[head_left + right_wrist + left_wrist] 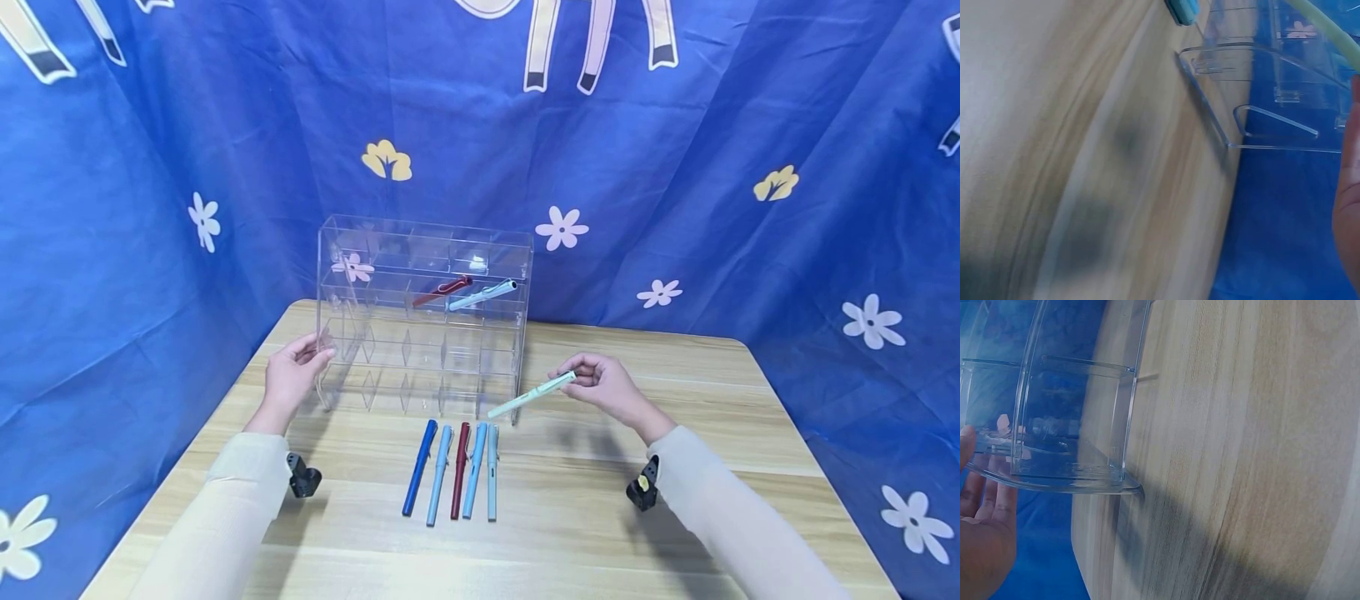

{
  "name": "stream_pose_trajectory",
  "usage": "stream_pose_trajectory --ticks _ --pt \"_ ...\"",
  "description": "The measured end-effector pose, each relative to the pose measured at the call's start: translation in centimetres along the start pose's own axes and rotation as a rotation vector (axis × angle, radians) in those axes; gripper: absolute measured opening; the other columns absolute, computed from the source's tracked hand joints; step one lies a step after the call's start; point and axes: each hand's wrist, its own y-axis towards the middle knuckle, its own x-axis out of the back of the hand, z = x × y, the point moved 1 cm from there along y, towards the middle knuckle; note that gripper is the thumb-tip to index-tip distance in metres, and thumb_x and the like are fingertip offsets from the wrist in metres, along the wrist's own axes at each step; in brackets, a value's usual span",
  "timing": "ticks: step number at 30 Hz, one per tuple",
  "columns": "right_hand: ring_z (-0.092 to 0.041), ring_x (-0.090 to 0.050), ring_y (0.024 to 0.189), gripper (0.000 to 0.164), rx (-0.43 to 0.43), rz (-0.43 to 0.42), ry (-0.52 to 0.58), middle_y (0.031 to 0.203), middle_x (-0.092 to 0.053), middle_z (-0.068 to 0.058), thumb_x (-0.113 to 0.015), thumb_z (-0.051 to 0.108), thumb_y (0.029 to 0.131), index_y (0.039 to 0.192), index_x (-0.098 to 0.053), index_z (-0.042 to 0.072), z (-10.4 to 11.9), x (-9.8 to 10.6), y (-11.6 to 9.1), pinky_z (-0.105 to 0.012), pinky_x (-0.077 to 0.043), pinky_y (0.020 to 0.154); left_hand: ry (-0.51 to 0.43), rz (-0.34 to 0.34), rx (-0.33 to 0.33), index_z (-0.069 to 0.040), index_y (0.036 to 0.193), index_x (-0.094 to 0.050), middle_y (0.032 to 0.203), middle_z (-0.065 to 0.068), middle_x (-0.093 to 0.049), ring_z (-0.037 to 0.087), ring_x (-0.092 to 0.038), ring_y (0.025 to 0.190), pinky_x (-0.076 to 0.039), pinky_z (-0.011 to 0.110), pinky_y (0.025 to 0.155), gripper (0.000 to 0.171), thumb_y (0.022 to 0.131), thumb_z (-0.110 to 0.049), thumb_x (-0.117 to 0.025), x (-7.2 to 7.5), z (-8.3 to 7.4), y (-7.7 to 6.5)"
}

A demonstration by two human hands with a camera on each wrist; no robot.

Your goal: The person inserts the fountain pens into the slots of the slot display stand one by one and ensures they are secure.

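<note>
A clear acrylic display rack (322,283) with tiers of small compartments stands at the back of the table. My left hand (288,383) grips its left side panel; in the left wrist view the thumb is on one side of the panel's edge and the fingers (1005,503) are on the other. Between thumb and fingers, my right hand (609,390) pinches a mint-green pen (532,394) by its clip end. That pen hangs tilted above the table, its lower end pointing left toward the rack's lower right corner. Upper in the rack rest a dark red pen (442,291) and a light blue pen (483,296).
In front of the rack, several pens lie side by side: a dark blue pen (420,468), a dark red pen (460,471) and light blue ones (475,471). A patterned blue cloth (465,125) hangs behind the wooden table (555,533) and along its sides.
</note>
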Motion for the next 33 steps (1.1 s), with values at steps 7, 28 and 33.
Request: stream_pose_trajectory --ticks 7,28,33 --pt "-0.015 -0.068 0.092 0.022 -0.014 -0.115 -0.038 0.104 -0.066 -0.025 -0.065 -0.016 0.078 0.099 -0.058 -0.012 1.1 0.0 0.9 -0.031 -0.056 0.08 0.021 -0.015 -0.014 0.007 0.132 -0.051 0.123 0.026 -0.058 0.017 -0.059 0.108 -0.047 0.007 0.081 0.048 0.092 -0.014 -0.065 0.0 -0.1 0.0" --pt "-0.012 -0.067 0.085 0.023 0.154 -0.325 -0.112 0.106 -0.068 -0.018 -0.07 -0.008 0.082 0.102 -0.059 -0.012 3.5 1.4 2.7 -0.026 -0.057 0.076 0.024 -0.01 -0.008 0.007 0.133 -0.05 0.123 0.026 -0.057 0.017 -0.058 0.108 -0.046 0.007 0.081 0.048 0.092 -0.015 -0.065 0.0 -0.1 -0.1" --pt "-0.014 -0.068 0.086 0.024 0.183 -0.382 -0.106 0.105 -0.067 -0.023 -0.07 -0.01 0.081 0.101 -0.059 -0.014 3.9 1.8 2.9 -0.026 -0.057 0.076 0.027 -0.015 -0.003 0.007 0.132 -0.05 0.122 0.027 -0.057 0.015 -0.059 0.106 -0.046 0.007 0.08 0.048 0.092 -0.015 -0.065 0.0 -0.1 -0.1"
